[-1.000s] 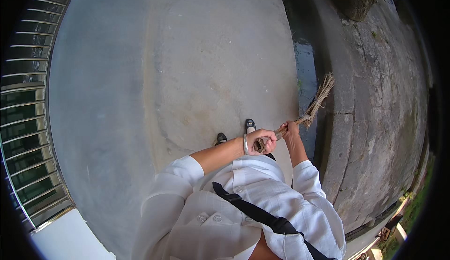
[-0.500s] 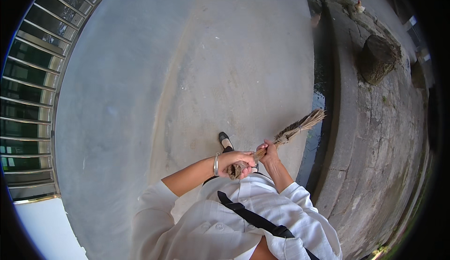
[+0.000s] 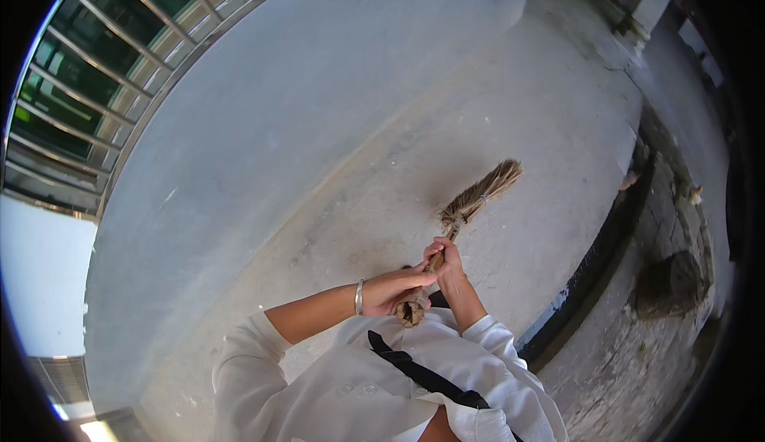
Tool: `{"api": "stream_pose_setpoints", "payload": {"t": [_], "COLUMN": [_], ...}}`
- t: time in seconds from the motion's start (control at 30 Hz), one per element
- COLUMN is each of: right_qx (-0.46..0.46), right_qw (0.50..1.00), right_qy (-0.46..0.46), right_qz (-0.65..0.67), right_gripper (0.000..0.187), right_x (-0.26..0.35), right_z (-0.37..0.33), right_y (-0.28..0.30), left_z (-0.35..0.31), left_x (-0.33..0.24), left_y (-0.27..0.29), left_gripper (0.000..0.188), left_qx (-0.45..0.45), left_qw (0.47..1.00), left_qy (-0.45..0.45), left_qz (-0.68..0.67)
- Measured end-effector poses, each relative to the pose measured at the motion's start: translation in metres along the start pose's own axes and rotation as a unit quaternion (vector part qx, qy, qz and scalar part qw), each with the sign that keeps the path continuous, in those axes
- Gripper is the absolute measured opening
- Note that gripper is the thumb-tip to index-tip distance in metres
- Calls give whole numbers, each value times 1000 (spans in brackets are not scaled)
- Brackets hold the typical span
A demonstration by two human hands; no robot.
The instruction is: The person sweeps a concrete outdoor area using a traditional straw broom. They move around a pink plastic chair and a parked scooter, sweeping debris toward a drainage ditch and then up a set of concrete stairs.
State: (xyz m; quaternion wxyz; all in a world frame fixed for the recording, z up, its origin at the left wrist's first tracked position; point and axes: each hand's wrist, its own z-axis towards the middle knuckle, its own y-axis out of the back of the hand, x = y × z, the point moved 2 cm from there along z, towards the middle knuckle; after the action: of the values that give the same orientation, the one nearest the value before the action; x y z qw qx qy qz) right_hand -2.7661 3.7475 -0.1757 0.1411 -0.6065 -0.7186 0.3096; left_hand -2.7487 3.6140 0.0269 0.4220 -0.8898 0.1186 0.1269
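Person's L hand [image 3: 398, 289] & R hand [image 3: 446, 259] both on a short straw broom [image 3: 478, 197]. R fingers are closed round the handle, nearer the bristles; L hand sits just behind, gripping nr the butt end — some L fingers hidden, so their exact curl can't be told. Broom is in front of the torso, bristles pointing away & to the person's right, over the grey concrete floor [image 3: 343, 163]; can't tell if the tips touch it. L wrist has a silver bracelet [image 3: 358, 296]; white shirt [image 3: 319, 386] w/ a dark strap [image 3: 422, 377] slanting across. To the R, well apart from the broom: a dark channel [image 3: 594, 267], then a stump [image 3: 669, 285] beyond it. Upper L: metal bars [image 3: 97, 52] in front of dark green glass.
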Motion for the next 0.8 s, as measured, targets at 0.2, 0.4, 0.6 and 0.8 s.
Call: {"api": "stream_pose_setpoints", "payload": {"t": [0.2, 0.4, 0.6, 0.8], "right_qx": [55, -93, -111, -201], "right_qw": [958, 938, 927, 934], "right_qy": [-184, -252, -297, -154], "right_qz": [-215, -221, -200, -251], "right_gripper": [21, 23, 22, 25], "right_x": [18, -3, 62, 11], "right_z": [71, 91, 192, 176], "right_y": [-3, -24, -5, -39], "left_z": [-42, -50, -24, 3], "left_x": [-2, 104, 220, 275], "left_y": [27, 80, 29, -26], "left_gripper": [71, 45, 25, 24], "left_qx": [-68, -330, -342, -321], "left_qw": [979, 770, 503, 385], "left_qy": [-193, -355, -487, -551], "left_qz": [12, -415, -627, -667]}}
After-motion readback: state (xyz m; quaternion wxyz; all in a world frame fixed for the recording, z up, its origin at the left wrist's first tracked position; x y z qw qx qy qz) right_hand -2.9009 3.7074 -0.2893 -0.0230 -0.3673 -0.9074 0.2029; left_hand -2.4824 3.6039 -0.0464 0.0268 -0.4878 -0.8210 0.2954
